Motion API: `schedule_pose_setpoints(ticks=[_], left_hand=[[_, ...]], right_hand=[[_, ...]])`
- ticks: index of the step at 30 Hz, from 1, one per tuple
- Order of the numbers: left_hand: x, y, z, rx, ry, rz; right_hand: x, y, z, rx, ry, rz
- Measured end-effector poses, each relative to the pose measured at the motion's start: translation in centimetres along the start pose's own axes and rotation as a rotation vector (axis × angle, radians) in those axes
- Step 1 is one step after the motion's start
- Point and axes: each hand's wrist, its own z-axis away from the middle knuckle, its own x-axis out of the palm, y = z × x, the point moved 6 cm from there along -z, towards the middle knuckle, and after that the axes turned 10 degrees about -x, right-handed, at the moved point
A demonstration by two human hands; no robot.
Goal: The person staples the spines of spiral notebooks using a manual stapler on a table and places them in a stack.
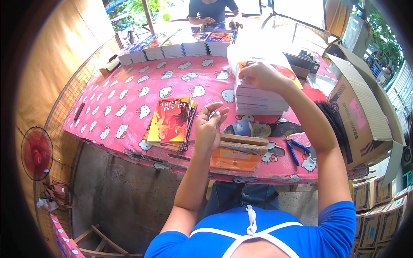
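Observation:
My right hand (259,76) reaches over a tall stack of notebook paper blocks (260,101) with bright illustrated covers. Its fingers are bent and closed at the top left edge of the pile, on an uppermost notebook block (247,64). My left hand (210,127) hovers above the table, palm up, with curled fingers around a small whitish item too small to name. To its left lies a short pile of spiral notebooks (169,120), the top one red and yellow. Below the left hand, a wooden block jig (241,146) with orange sides stands at the table's front edge.
Blue-handled pliers (297,150) lie right of the jig, near black spiral coils (333,127) and an open cardboard box (361,112). Rows of notebooks (172,50) line the far edge of the pink-covered table (129,103). Another person (213,13) works across it.

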Motion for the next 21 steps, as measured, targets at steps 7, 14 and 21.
schedule_pose_setpoints(ticks=[7, 14, 21], left_hand=[[-0.2, -0.2, -0.1, 0.003, -0.002, -0.013], [-0.1, -0.2, 0.1, 0.018, -0.001, -0.021], [-0.2, -0.1, 0.1, 0.034, 0.001, -0.013]], right_hand=[[-0.2, -1.2, -0.2, -0.060, 0.057, 0.072], [0.8, -1.5, 1.1, -0.168, 0.057, 0.189], [1.4, -1.9, 1.0, -0.291, 0.013, 0.381]])
